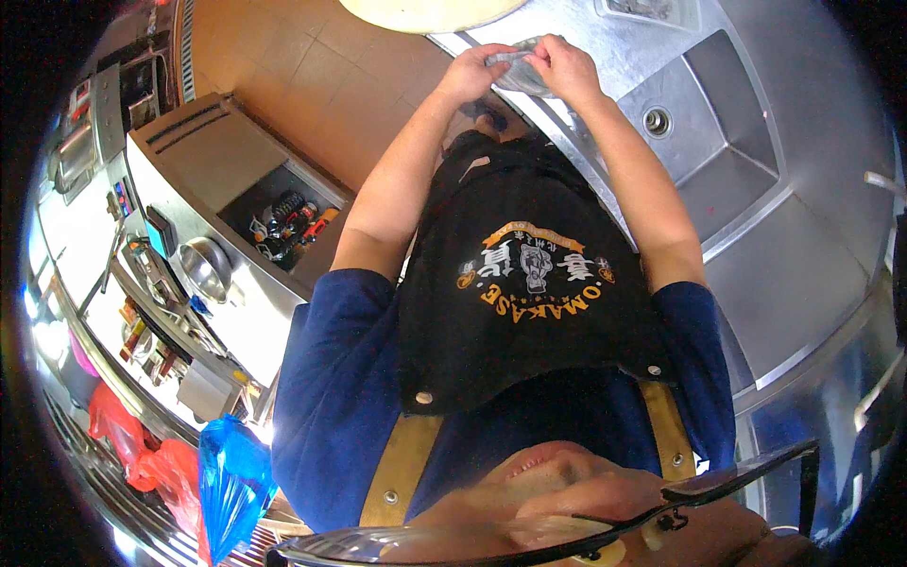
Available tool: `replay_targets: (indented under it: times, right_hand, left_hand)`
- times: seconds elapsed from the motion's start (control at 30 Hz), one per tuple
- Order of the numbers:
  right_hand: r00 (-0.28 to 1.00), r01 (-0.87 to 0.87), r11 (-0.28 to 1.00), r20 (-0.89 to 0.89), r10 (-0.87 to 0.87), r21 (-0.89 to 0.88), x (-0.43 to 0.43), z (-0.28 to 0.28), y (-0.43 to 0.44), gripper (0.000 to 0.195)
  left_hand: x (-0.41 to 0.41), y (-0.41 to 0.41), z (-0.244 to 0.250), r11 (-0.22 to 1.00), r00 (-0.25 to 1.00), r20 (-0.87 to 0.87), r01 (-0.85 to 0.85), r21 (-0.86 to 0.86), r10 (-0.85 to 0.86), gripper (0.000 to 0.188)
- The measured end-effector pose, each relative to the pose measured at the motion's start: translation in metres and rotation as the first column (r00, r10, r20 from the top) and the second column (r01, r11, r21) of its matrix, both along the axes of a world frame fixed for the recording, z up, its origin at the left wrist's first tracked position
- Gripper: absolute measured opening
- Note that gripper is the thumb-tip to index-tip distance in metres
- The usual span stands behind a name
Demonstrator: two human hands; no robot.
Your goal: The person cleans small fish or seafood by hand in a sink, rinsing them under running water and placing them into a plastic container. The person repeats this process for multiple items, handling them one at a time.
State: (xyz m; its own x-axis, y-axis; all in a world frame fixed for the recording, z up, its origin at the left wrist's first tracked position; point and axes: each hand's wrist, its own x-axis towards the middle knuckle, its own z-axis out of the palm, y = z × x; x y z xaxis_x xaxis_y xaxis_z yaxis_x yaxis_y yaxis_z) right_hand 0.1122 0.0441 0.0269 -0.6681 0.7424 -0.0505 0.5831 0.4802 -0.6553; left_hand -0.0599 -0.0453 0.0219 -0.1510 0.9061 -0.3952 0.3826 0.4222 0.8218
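Both hands meet at the upper middle of the head view, over the edge of a stainless-steel counter (489,37). Between them is a crumpled grey-white piece of thin material (523,81), a cloth or a bag; I cannot tell which. My left hand (473,71) pinches its left side with thumb and fingers. My right hand (567,69) grips its upper right part, fingertips close to those of the left. The material's lower part hangs below the fingers. A black apron (524,191) with printed writing covers my front.
Right of my hands is a stainless-steel sink (680,166) with a round drain (657,122). A clear container (652,10) and a round pale board (425,14) lie beyond. At left, a metal bowl (205,269) stands on a steel worktop above an open compartment (283,220) holding tools. A blue plastic bag (230,489) hangs lower left.
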Motion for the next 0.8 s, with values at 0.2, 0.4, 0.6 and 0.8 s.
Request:
replay_targets:
  times: [0.2,0.4,0.6,0.8]
  right_hand:
    - [0.93,0.028,0.873,-0.307,-0.201,-0.488,0.007,-0.021,-0.011,0.021]
    - [0.989,-0.03,0.889,-0.14,-0.039,-0.457,0.009,-0.023,-0.012,0.017]
    - [0.909,-0.248,0.939,0.278,0.31,-0.237,0.018,0.009,0.004,0.023]
    - [0.985,-0.102,0.951,0.105,0.137,-0.292,0.027,0.014,0.003,0.02]
  left_hand:
    - [0.0,0.005,0.003,0.987,0.991,-0.029,0.129,-0.1,-0.133,0.03]
    - [0.022,0.002,0.004,0.997,0.998,-0.017,0.067,0.028,-0.067,0.026]
    - [0.031,-0.004,0.0,0.997,0.995,-0.065,0.076,0.011,-0.075,0.025]
    - [0.039,0.002,-0.011,0.988,0.995,-0.094,-0.006,0.157,0.021,0.026]
